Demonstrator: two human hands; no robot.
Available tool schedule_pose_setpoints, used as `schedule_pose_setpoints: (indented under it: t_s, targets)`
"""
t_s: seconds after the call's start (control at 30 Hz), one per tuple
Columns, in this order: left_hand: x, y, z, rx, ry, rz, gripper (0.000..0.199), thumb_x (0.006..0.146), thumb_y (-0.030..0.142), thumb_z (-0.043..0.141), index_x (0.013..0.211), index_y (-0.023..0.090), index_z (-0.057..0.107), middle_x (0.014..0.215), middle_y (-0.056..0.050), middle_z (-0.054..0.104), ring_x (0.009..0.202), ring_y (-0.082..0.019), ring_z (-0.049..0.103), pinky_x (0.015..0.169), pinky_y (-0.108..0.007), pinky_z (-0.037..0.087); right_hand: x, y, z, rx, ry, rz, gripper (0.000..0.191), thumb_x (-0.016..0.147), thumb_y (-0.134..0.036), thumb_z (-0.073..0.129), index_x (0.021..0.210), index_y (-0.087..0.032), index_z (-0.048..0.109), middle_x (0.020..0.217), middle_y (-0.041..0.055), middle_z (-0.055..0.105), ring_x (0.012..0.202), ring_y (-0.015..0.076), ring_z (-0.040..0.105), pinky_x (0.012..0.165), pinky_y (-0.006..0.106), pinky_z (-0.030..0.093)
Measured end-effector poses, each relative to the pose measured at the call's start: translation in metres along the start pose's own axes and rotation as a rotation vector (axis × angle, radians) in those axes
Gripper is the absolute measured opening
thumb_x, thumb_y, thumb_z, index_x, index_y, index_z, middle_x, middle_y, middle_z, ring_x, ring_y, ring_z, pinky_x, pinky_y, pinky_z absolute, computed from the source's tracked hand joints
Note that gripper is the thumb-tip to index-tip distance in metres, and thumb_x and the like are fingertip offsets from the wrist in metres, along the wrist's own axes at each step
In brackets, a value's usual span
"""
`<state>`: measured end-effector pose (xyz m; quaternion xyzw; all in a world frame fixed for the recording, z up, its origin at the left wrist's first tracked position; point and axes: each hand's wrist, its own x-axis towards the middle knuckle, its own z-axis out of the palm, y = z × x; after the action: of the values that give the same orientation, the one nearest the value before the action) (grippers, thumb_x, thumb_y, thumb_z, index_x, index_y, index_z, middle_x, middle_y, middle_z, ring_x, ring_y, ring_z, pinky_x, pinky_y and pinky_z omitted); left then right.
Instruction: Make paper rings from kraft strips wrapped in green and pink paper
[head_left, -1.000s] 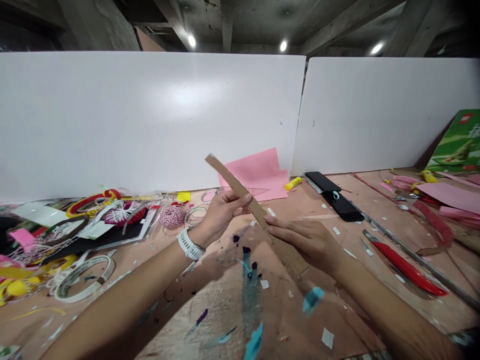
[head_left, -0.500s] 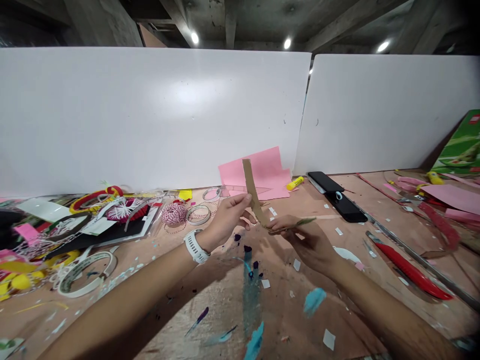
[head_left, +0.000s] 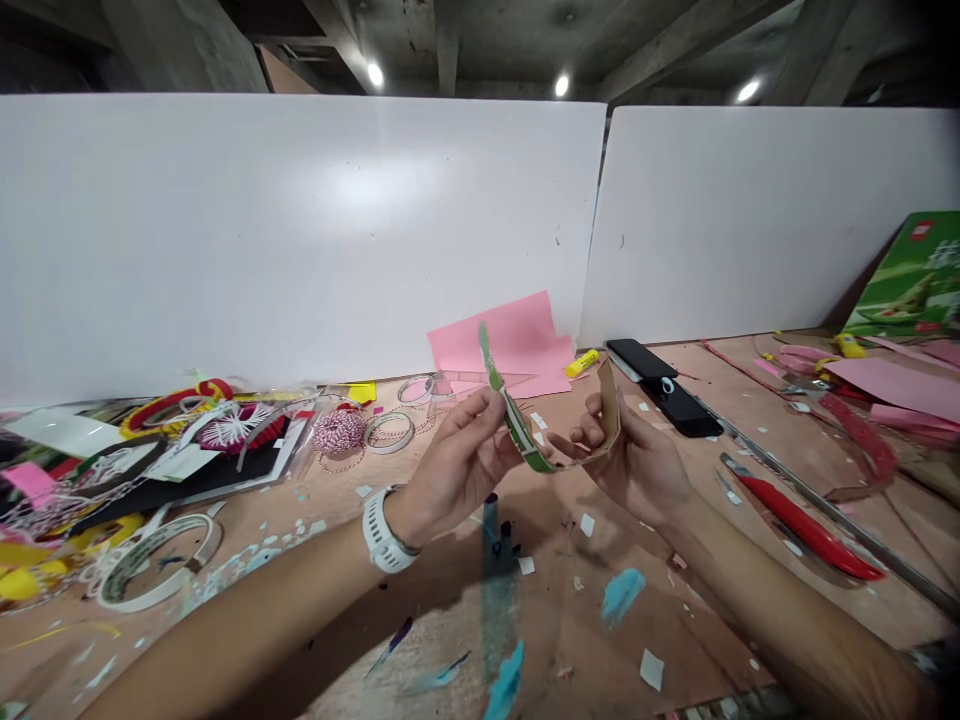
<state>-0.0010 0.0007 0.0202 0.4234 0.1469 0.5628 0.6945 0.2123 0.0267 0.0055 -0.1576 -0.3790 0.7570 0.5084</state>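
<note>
Between my two hands a curved cardboard strip (head_left: 529, 449) is held up above the table, green printed on its left stretch and plain brown toward the right end. My left hand (head_left: 469, 450), with a white watch (head_left: 386, 530) on the wrist, pinches the green part between thumb and fingers. Around the brown end the fingers of my right hand (head_left: 634, 450) are closed. Behind the strip, pink paper (head_left: 499, 345) leans on the white board, with a clear set square (head_left: 480, 385) in front of it.
To the right lie a red utility knife (head_left: 806, 525), a metal ruler (head_left: 810, 490), two dark phones (head_left: 679, 400) and a yellow glue stick (head_left: 582, 363). At left are a red-and-white twine ball (head_left: 337, 433), a white ring (head_left: 161, 565) and craft scraps. A white board (head_left: 300, 240) stands behind.
The strip has been turned and bent into a U shape, so its green side now shows at left. My right hand has rotated, raising the brown end.
</note>
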Motion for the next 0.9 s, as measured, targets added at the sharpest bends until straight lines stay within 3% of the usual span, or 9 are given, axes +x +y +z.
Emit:
schedule_pose_setpoints:
  t_s: [0.13, 0.23, 0.33, 0.67, 0.8, 0.9]
  targets:
    - [-0.007, 0.000, 0.008, -0.091, -0.082, -0.068, 0.016, 0.102, 0.031, 0.061, 0.097, 0.016, 0.066, 0.089, -0.004, 0.067, 0.078, -0.015, 0.069, 0.075, -0.030, 0.059, -0.004, -0.005, 0.002, 0.135, 0.008, 0.015, 0.012, 0.099, -0.031, 0.060, 0.100, -0.024, 0.069, 0.071, -0.0053, 0.065, 0.074, 0.0116, 0.070, 0.100, 0.033, 0.059]
    - [-0.006, 0.001, 0.005, -0.142, -0.114, -0.090, 0.014, 0.103, 0.027, 0.057, 0.099, 0.016, 0.065, 0.090, -0.005, 0.068, 0.083, -0.016, 0.070, 0.084, -0.032, 0.058, -0.005, -0.008, 0.000, 0.158, -0.028, 0.020, 0.017, 0.103, -0.031, 0.054, 0.096, -0.024, 0.067, 0.066, -0.0060, 0.057, 0.062, 0.0096, 0.062, 0.089, 0.030, 0.062]
    - [-0.003, 0.001, 0.002, -0.142, -0.123, -0.062, 0.009, 0.102, 0.022, 0.058, 0.106, 0.017, 0.064, 0.088, -0.004, 0.067, 0.080, -0.015, 0.069, 0.081, -0.031, 0.057, -0.005, -0.010, -0.002, 0.145, -0.059, 0.033, 0.023, 0.104, -0.036, 0.051, 0.092, -0.023, 0.066, 0.066, -0.0045, 0.053, 0.060, 0.0104, 0.058, 0.079, 0.030, 0.061]
    - [0.008, -0.008, -0.022, -0.013, -0.095, -0.051, 0.017, 0.101, 0.021, 0.057, 0.114, 0.012, 0.066, 0.079, 0.000, 0.059, 0.062, -0.012, 0.063, 0.070, -0.031, 0.053, -0.005, -0.003, 0.003, 0.128, -0.027, -0.026, 0.031, 0.105, -0.034, 0.044, 0.085, -0.021, 0.063, 0.064, -0.0033, 0.041, 0.056, 0.0118, 0.043, 0.069, 0.030, 0.051]
    - [0.007, -0.007, -0.024, -0.011, -0.093, -0.057, 0.019, 0.099, 0.018, 0.061, 0.116, 0.011, 0.066, 0.077, -0.002, 0.061, 0.065, -0.013, 0.063, 0.073, -0.031, 0.053, -0.005, -0.008, 0.003, 0.108, -0.008, -0.053, 0.034, 0.105, -0.035, 0.043, 0.079, -0.021, 0.060, 0.058, -0.0053, 0.036, 0.049, 0.0102, 0.029, 0.062, 0.027, 0.044]
    - [0.006, -0.004, -0.021, -0.001, -0.104, -0.063, 0.023, 0.096, 0.014, 0.064, 0.119, 0.018, 0.064, 0.089, -0.005, 0.068, 0.073, -0.013, 0.065, 0.074, -0.029, 0.052, -0.005, -0.012, 0.003, 0.071, 0.005, -0.069, 0.037, 0.105, -0.033, 0.041, 0.074, -0.020, 0.058, 0.053, -0.0059, 0.035, 0.047, 0.0106, 0.024, 0.060, 0.027, 0.040]
